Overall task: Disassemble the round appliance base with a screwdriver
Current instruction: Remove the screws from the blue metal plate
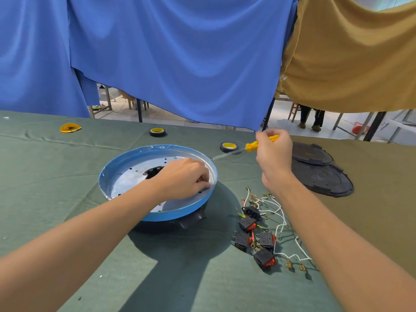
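One hazard: round appliance base (pixel 157 147) on the worktop (pixel 56 188), left hand (pixel 183 176) inside it with fingers (pixel 203 179) curled, grasp unclear, right hand (pixel 273 152) gripping the raised screwdriver (pixel 251 146) aimed that way, risking jabbed knuckles.

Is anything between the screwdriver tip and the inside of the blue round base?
Yes: the left hand rests inside the round base, just past the rim where the screwdriver in the right hand points.
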Motion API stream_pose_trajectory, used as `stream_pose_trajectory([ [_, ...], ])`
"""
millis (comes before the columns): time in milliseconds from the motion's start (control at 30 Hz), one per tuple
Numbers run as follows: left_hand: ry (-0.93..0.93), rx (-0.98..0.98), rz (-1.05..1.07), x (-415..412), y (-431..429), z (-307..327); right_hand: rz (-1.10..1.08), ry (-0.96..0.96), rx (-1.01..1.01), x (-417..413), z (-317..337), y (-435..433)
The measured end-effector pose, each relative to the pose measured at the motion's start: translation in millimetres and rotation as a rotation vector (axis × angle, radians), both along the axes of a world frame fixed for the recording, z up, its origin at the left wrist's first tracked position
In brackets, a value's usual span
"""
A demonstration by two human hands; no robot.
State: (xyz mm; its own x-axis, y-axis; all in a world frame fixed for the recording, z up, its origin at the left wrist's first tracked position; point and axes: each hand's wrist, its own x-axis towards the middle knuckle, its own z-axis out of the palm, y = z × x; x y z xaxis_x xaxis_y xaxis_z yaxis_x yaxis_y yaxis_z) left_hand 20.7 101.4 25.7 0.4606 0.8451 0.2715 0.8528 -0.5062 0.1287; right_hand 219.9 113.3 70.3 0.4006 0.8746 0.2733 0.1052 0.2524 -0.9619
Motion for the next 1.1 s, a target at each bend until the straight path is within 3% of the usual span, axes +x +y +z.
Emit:
stream_pose_trajectory([
  [100, 0.027, 0.030, -0.028, 1.0, -0.8, -1.8, 0.017, -0.018, -0.152, -6.5, -10.8, -3.5],
  [267, 0.017, 0.071, -0.058, 2.6, -2.9, -1.5, 0.309, 0.107, -0.339, -24.1, -18.8, -12.4],
  [400, -0.029, 0.056, 0.004, 3.0, 0.6, -3.5, 0.436, 0.010, -0.437, -35.9, -34.2, -19.6],
  [600, -0.144, -0.111, -0.044, -0.5, 2.8, -1.7, 0.401, -0.050, -0.437, -49.1, -51.5, -20.1],
  [933, -0.011, 0.046, -0.057, 5.3, -4.7, -0.9, 0.396, -0.045, -0.418, -53.1, -56.4, -20.9],
  [1100, -0.091, 0.115, 0.062, 7.3, 0.3, -2.6, 0.383, -0.041, -0.416, -54.3, -56.6, -23.0],
])
